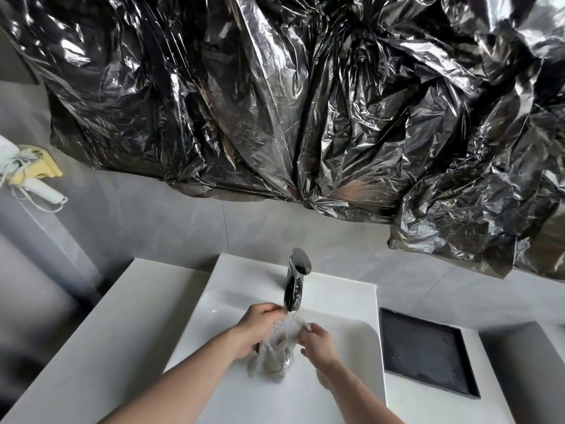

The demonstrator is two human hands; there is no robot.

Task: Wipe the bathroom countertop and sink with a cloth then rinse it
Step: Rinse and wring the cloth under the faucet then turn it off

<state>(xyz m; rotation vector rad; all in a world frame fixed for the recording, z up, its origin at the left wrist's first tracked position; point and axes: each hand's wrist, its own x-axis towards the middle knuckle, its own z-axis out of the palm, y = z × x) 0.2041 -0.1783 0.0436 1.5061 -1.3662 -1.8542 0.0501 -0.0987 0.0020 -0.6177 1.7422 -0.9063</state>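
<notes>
My left hand (258, 327) and my right hand (318, 342) both grip the wet cloth (279, 347) under the tap (295, 283), above the sink (214, 319).

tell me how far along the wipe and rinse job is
The wiping looks finished: the countertop shows no visible marks. In hand: left hand and right hand hold the cloth under the faucet over the sink. Left: finishing the rinse.
</notes>
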